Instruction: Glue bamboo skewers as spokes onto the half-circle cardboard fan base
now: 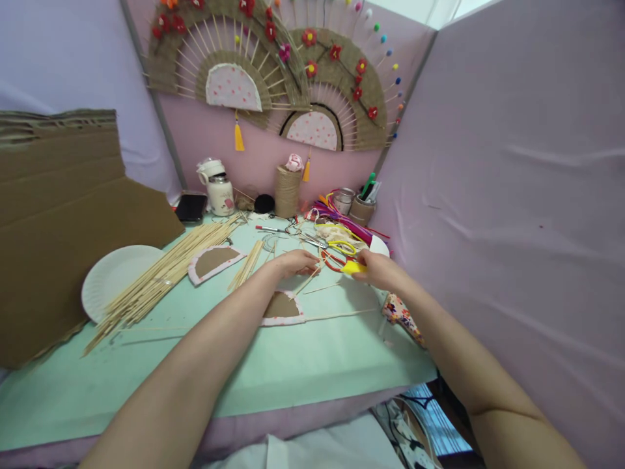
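My left hand (299, 262) reaches over the middle of the table with its fingers closed around the upper end of a thin bamboo stick (306, 282). That stick slants down to a half-round cardboard piece (283, 305) with a dotted fabric rim, partly hidden by my left forearm. Another stick (342, 315) runs right from the piece's lower corner. My right hand (379, 270) is closed on a flat yellow object (352, 268) whose kind I cannot make out. Red-handled scissors (333, 263) lie between the hands, with yellow-handled scissors (342, 247) just behind.
Long bamboo sticks (161, 280) lie in a bundle at left, partly over a paper plate (105, 277). A second half-round piece (215, 262) lies beside them. A floral glue gun (403, 318) sits near my right forearm. Twine (287, 191) and a white flask (221, 195) stand behind.
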Tool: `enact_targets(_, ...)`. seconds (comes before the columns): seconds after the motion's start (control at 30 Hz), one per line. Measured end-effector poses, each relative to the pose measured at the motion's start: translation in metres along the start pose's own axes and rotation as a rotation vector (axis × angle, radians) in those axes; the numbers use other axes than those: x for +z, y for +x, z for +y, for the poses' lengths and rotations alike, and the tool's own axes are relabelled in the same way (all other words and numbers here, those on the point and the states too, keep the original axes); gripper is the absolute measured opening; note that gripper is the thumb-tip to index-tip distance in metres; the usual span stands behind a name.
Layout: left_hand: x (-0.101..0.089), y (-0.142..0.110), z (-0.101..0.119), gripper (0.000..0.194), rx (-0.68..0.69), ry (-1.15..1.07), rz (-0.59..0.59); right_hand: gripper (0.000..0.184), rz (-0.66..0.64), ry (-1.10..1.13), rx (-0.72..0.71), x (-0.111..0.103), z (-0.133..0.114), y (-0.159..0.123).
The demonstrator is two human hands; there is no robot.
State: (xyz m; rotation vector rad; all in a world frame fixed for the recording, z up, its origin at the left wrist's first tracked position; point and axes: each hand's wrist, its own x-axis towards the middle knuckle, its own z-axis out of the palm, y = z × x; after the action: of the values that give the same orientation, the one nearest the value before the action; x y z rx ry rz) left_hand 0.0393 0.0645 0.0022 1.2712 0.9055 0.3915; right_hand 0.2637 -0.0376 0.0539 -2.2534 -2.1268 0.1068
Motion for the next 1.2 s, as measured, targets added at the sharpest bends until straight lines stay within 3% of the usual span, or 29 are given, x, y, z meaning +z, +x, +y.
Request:
enact_targets(0.27, 0.0, 0.001, -0.002, 0.016, 0.028, 0.013, 0.005, 0.03, 0.052, 0.003, -0.071, 0.033, -0.043, 0.005)
enact_targets(0.6, 0.0, 0.001, -0.003, 0.011, 0.068, 0.021, 0.001, 0.027, 0.283, 0.11, -0.173, 0.065, -0.042, 0.019)
enact_targets(1.2, -0.001, -0.002, -0.005, 0.017, 0.096, 0.017, 0.023, 0.026, 0.238, 0.143, -0.132, 0.064, -0.044, 0.018)
